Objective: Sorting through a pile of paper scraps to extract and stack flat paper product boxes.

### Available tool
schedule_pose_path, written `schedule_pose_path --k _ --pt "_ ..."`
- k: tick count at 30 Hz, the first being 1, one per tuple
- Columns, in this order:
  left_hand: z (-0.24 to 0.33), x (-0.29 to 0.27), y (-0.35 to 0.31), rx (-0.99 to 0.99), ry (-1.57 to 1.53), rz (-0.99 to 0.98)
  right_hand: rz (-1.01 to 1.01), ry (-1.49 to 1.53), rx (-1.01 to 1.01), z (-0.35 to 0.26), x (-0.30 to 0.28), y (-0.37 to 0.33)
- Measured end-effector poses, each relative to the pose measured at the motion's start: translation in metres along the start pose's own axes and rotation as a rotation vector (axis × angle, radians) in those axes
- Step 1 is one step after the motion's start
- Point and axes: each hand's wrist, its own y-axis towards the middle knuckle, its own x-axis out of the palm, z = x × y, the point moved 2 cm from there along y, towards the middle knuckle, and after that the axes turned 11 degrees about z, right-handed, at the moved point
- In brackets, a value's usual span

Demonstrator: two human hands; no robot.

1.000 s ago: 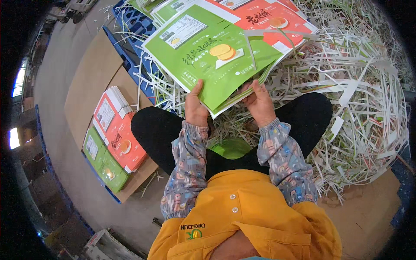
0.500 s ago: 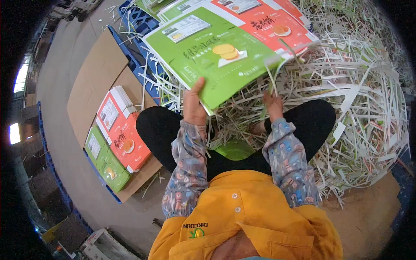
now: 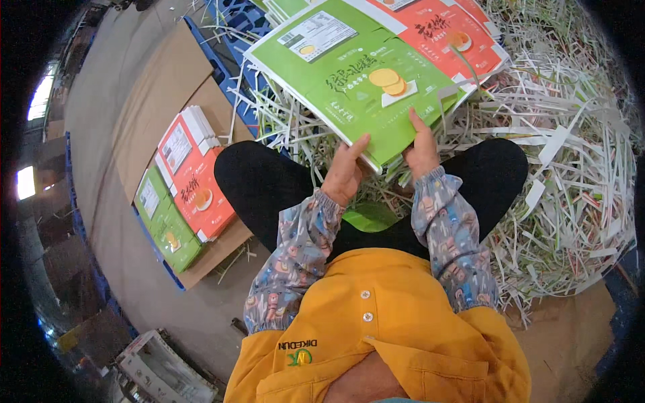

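I sit with black-trousered legs apart, wearing a yellow top and patterned sleeve covers. My left hand (image 3: pixel 344 171) grips the near edge of a stack of green flat printed carton sheets (image 3: pixel 349 77), thumb on top. My right hand (image 3: pixel 422 146) holds the same near edge a little to the right, fingers lying on the green face. Red flat carton sheets (image 3: pixel 443 37) of the same kind lie just beyond the green ones. Both stacks rest on a heap of shredded paper strips (image 3: pixel 571 148).
To my left, a red stack (image 3: pixel 193 178) and a green stack (image 3: pixel 164 225) of sorted sheets lie on brown cardboard (image 3: pixel 144 101) over a blue pallet (image 3: pixel 232 27). Paper strips spread right and ahead. Grey concrete floor (image 3: pixel 94 94) lies at left.
The green stack has shifted up and right in view, away from my lap. My right hand moved from under the sheets to lying on the green stack's near edge.
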Motion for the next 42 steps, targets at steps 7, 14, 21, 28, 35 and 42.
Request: schedule_pose_path --k 7,14,21,28,35,42 --pt "-0.009 0.001 -0.017 -0.132 0.153 -0.042 0.018 -0.029 -0.025 0.002 -0.003 0.002" --pt "0.013 -0.037 -0.039 -0.126 0.226 -0.210 0.074 -0.020 -0.121 -0.021 -0.009 0.010" --pt "0.127 -0.111 -0.043 0.381 0.563 0.169 -0.024 0.004 -0.103 -0.085 -0.017 -0.016" --pt "0.058 -0.061 -0.030 1.270 1.727 0.249 0.010 0.019 -0.155 -0.077 -0.031 0.000" --pt "0.009 0.044 -0.077 1.176 1.132 0.072 0.077 -0.017 -0.169 -0.051 -0.016 -0.009" --pt "-0.019 0.059 -0.067 1.188 1.186 0.116 0.053 0.055 -0.096 -0.041 -0.023 0.005"
